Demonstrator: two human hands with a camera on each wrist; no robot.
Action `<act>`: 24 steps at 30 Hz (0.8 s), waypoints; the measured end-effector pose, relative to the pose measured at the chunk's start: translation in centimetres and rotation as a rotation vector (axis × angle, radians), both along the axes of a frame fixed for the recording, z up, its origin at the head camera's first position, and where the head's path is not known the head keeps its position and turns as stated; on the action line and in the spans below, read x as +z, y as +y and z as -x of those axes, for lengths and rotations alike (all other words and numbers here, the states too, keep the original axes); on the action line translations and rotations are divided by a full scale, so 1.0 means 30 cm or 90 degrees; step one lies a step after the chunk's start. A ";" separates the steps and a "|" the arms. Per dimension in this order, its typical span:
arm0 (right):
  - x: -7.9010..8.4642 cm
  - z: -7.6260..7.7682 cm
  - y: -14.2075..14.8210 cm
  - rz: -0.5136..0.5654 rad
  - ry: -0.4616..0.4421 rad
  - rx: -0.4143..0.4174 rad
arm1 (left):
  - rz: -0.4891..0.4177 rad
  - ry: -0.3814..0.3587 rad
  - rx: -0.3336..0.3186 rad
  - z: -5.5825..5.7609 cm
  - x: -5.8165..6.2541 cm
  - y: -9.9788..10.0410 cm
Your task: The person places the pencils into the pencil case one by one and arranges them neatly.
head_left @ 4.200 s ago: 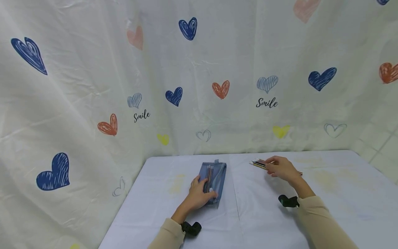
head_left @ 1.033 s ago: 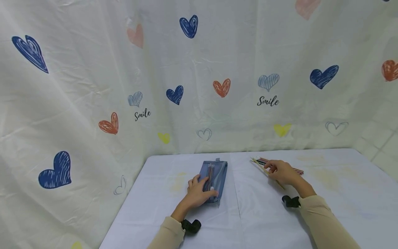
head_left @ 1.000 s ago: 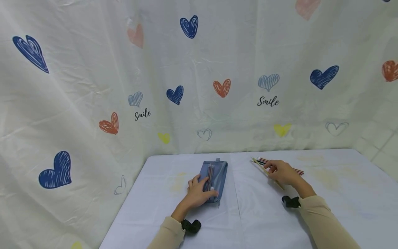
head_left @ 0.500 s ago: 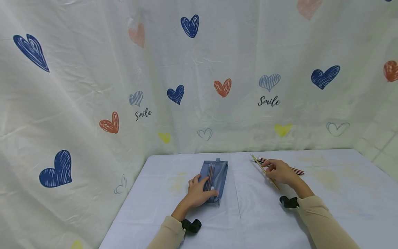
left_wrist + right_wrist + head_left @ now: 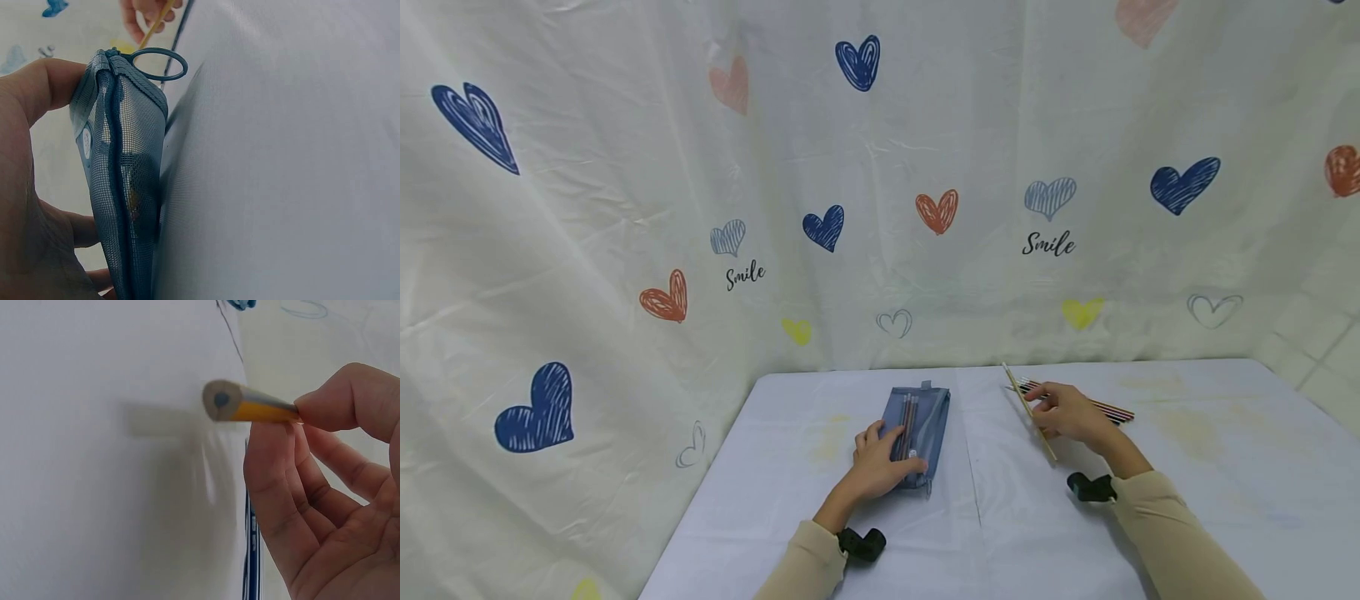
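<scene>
My left hand [image 5: 877,462] rests on a blue mesh pencil case [image 5: 934,423], thumb near its zipped end and fingers spread over its face. Several dark pencils [image 5: 910,414] show on the case, between my fingers and its middle. In the left wrist view, the zipper [image 5: 114,131] runs along the case's side, with a ring pull [image 5: 181,64] at the top. My right hand [image 5: 1067,412] pinches a yellow pencil [image 5: 256,412] between thumb and fingers, its flat unsharpened end toward the wrist camera. Behind that hand several striped pencils [image 5: 1114,411] lie in a bundle, partly hidden.
A white cloth covers the table [image 5: 985,542]. Its back edge meets a hanging curtain [image 5: 970,275] printed with hearts. Black wrist cameras [image 5: 862,545] sit at both cuffs, close over the cloth.
The right hand has separated the yellow pencil from the bundle and turned it more upright in the head view, its near end swinging left. The left hand has stayed on the pencil case.
</scene>
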State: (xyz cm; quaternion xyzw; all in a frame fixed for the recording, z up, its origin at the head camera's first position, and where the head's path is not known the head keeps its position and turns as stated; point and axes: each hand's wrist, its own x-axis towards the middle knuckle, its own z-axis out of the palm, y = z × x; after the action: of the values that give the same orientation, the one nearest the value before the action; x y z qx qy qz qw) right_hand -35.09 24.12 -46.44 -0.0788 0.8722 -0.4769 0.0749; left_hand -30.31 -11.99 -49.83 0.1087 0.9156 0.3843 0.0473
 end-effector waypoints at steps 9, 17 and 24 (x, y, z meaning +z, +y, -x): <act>0.014 -0.017 -0.046 0.043 -0.024 0.006 | 0.003 -0.002 0.004 -0.002 0.001 0.003; 0.006 -0.017 -0.078 0.075 -0.030 0.020 | 0.004 0.001 0.006 -0.002 0.000 0.005; -0.007 -0.013 -0.105 0.084 -0.049 0.031 | 0.003 0.003 0.006 0.000 -0.002 0.003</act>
State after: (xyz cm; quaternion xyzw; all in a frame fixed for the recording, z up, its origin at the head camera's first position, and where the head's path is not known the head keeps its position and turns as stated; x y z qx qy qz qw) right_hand -34.69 20.97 -46.66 -0.0863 0.8331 -0.5342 0.1146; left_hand -30.32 -11.89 -49.89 0.1052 0.9172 0.3817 0.0434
